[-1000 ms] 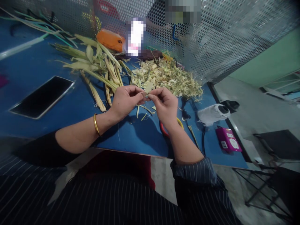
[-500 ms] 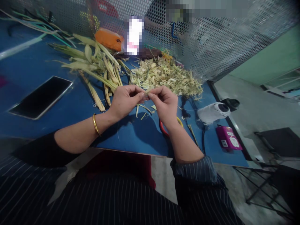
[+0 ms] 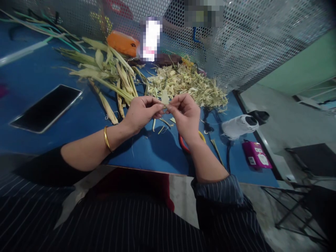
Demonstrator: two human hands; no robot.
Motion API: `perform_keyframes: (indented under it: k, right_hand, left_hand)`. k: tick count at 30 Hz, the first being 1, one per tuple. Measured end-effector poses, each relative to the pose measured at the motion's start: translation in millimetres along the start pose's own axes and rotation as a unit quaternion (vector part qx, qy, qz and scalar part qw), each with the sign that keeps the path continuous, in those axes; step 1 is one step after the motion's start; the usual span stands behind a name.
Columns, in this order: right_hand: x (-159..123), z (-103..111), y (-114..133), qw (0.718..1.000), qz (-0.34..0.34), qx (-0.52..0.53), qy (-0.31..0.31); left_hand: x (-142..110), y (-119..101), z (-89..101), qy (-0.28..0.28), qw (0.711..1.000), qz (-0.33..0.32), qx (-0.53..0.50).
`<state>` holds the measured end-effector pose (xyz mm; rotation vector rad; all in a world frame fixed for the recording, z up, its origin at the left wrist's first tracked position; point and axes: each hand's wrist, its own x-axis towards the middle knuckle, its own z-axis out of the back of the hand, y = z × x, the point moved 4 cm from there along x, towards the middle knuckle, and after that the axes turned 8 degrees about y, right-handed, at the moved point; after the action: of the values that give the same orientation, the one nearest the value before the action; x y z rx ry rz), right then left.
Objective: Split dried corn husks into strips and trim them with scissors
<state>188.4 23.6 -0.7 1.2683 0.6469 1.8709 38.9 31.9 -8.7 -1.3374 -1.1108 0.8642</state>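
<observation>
Between the fingertips of both hands is a small pale green piece of corn husk (image 3: 165, 97), its broad end pointing up and away from me. My left hand (image 3: 140, 113) pinches it from the left, thumb against forefinger. From the other side my right hand (image 3: 186, 113) pinches the same piece, its thumb nearly meeting the left one. The lower part of the piece is hidden by the fingers. Scissors with red and yellow handles (image 3: 185, 144) lie partly under my right wrist. Beyond the hands spreads a heap of shredded husk (image 3: 194, 84).
Long husks (image 3: 112, 75) lie at the back left, near an orange packet (image 3: 123, 43). A black phone (image 3: 47, 108) rests on the blue table (image 3: 136, 154) at left. On the right are a white thread spool (image 3: 239, 126) and a magenta pack (image 3: 256, 154). A perforated screen (image 3: 236, 45) stands behind.
The husk piece now stands up more from my fingertips and shows its broad face. My hands have stayed in nearly the same place, both still pinching.
</observation>
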Motion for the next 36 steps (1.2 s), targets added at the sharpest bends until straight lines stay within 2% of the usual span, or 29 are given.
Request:
perform_keyframes:
  k: [6, 11, 15, 19, 23, 27, 31, 36]
  right_hand:
    - [0, 1, 12, 0.991, 0.063, -0.116, 0.025]
    - [0, 1, 11, 0.993, 0.05, -0.106, 0.003]
    - [-1, 1, 9, 0.997, 0.019, -0.078, -0.002]
    - [-2, 1, 6, 0.999, -0.019, -0.022, -0.015]
    - [-2, 2, 3, 0.999, -0.035, 0.014, -0.028]
    - [-2, 3, 2, 0.999, -0.035, 0.002, -0.031]
    - [-2, 4, -1, 0.999, -0.03, -0.014, -0.028]
    - [1, 2, -2, 0.999, -0.019, 0.025, 0.004]
  left_hand:
    - [-2, 3, 0.3, 0.025, 0.995, 0.065, -0.077]
    - [-2, 4, 1.2, 0.023, 0.991, 0.079, -0.102]
    - [-2, 1, 0.8, 0.003, 0.995, 0.049, -0.082]
    - [-2, -6, 0.2, -0.024, 0.999, -0.018, -0.012]
    - [-3, -9, -0.1, -0.027, 0.996, -0.065, 0.053]
    - [-3, -6, 1.0, -0.017, 0.995, -0.076, 0.065]
    - [-2, -3, 1.1, -0.001, 0.997, -0.057, 0.054]
    - [-2, -3, -0.8, 0.009, 1.0, 0.005, 0.005]
